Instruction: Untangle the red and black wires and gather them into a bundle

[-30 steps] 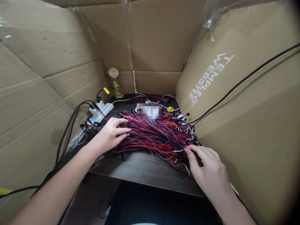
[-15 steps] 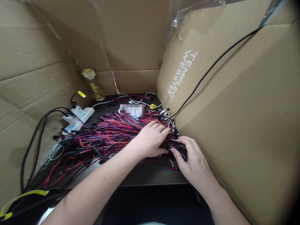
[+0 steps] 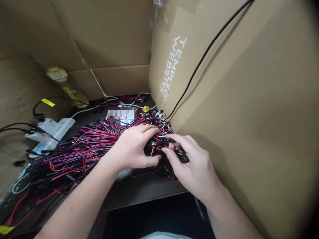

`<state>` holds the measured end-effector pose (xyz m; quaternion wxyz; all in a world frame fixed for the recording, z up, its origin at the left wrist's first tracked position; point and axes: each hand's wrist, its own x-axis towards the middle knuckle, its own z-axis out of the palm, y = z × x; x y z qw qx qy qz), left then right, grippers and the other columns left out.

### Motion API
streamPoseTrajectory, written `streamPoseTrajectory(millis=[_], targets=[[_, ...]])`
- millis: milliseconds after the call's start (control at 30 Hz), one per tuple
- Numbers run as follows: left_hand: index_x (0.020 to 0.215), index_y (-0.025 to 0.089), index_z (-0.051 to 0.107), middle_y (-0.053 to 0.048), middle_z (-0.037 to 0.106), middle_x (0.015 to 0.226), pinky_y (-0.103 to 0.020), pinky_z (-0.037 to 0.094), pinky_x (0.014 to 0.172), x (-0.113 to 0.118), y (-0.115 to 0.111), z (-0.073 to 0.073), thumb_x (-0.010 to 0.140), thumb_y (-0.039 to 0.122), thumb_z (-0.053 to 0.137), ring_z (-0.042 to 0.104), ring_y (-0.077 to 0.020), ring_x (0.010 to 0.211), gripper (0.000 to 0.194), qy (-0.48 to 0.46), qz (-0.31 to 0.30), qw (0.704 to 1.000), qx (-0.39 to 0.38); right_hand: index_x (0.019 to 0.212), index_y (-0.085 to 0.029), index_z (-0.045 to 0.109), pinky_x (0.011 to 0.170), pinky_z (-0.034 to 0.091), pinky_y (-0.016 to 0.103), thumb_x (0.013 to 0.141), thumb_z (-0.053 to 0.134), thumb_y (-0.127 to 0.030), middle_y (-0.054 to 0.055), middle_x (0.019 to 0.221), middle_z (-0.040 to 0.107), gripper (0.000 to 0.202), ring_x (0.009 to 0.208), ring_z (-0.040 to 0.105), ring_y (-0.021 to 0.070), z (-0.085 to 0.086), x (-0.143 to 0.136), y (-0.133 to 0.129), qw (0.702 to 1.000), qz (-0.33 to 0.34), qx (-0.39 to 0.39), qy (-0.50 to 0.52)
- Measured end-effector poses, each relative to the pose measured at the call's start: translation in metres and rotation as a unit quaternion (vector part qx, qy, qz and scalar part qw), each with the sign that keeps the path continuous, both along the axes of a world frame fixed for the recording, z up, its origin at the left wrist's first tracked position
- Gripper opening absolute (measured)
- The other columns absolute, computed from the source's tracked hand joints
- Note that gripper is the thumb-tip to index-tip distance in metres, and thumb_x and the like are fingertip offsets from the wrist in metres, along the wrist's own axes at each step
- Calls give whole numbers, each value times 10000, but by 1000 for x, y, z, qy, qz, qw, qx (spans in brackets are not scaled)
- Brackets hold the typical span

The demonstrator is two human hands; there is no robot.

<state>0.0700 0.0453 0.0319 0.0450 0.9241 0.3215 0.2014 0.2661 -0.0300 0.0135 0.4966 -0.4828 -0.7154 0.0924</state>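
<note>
A thick bundle of thin red, black and blue wires (image 3: 93, 141) lies across the dark table. My left hand (image 3: 134, 146) rests over the bundle's right part, its thumb spread well away from the fingers. Close by, my right hand (image 3: 193, 162) has its thumb and fingers curled round black-sleeved wire ends (image 3: 163, 142) at the right of the bundle. White and black tips show between the two hands. The ends inside my right palm are partly hidden.
Behind the wires lie a blurred white packet (image 3: 126, 116) and a round gold piece (image 3: 145, 109). A white power strip (image 3: 56, 131) and a clear bottle (image 3: 72, 91) stand at left. Cardboard walls (image 3: 224, 109) close in the table; a black cable (image 3: 199, 64) runs down the right one.
The view has swung right and closer. My left thumb and fingers have spread wider apart. My right hand has moved in against the wire ends, which now sit raised between its fingers.
</note>
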Motion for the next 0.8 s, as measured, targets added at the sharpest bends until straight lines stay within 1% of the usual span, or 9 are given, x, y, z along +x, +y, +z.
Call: streamPoseTrajectory(millis=[100, 167, 300, 400, 467, 567, 633, 700, 800], targets=[[965, 191, 684, -43, 758, 897, -309, 493, 655, -3, 7, 8, 837, 372, 639, 718, -217, 799, 226, -7, 52, 999, -7, 1185, -196, 684, 714, 584, 268, 880, 755, -247, 22, 888, 740, 317, 764, 702, 141, 23, -11, 18, 987, 34, -105, 118], [831, 193, 651, -21, 718, 730, -288, 400, 564, -3, 11, 8, 856, 352, 614, 669, -183, 640, 166, -18, 78, 997, 4, 1141, -172, 678, 625, 553, 244, 821, 803, -295, -4, 766, 715, 366, 675, 674, 131, 29, -15, 33, 966, 62, -166, 186], [901, 186, 683, -45, 754, 797, -287, 382, 564, 3, 19, 3, 808, 271, 608, 688, -195, 674, 147, -3, 80, 997, 17, 1016, -161, 665, 562, 515, 231, 719, 811, -223, -15, 722, 682, 337, 629, 637, 126, 22, -21, 60, 945, 93, -239, 204], [1042, 181, 693, -58, 757, 830, -290, 377, 571, 9, 23, -1, 749, 190, 586, 704, -222, 726, 312, 34, 89, 995, 30, 974, -185, 649, 556, 510, 240, 653, 785, -153, -18, 739, 682, 349, 646, 647, 144, 15, -25, 68, 952, 63, -229, 193], [1015, 191, 680, -24, 707, 734, -276, 358, 555, 8, 25, -2, 743, 181, 598, 662, -198, 658, 284, 14, 93, 995, 18, 1030, -195, 636, 608, 546, 261, 662, 818, -193, -10, 784, 701, 411, 695, 677, 160, 13, -24, 62, 954, 73, -207, 202], [811, 198, 599, 30, 592, 627, -242, 354, 529, 1, 23, -1, 775, 193, 643, 526, -118, 546, 57, -135, 88, 987, 10, 1132, -204, 592, 808, 595, 312, 741, 844, -307, 36, 957, 736, 477, 885, 719, 185, 10, -16, 39, 959, 80, -143, 232], [723, 194, 519, 46, 524, 612, -226, 364, 526, -4, 20, 0, 823, 216, 665, 451, -86, 529, 179, -256, 97, 961, 32, 1170, -214, 574, 890, 582, 329, 840, 775, -304, 58, 1052, 727, 398, 969, 707, 181, 2, -9, 22, 967, 45, -100, 230], [716, 194, 500, 47, 498, 633, -224, 382, 537, -8, 17, 1, 864, 245, 673, 438, -82, 547, 233, -328, 106, 938, 46, 1150, -223, 598, 877, 573, 330, 896, 722, -297, 59, 1071, 713, 292, 958, 691, 175, -9, -6, 11, 980, 19, -103, 170], [798, 194, 579, 31, 548, 692, -235, 423, 564, -12, 14, -1, 910, 289, 666, 503, -94, 584, 171, -358, 92, 929, 16, 1117, -215, 653, 877, 557, 370, 895, 736, -311, 64, 1058, 702, 255, 959, 666, 199, -27, -6, 11, 991, 10, -125, 34]])
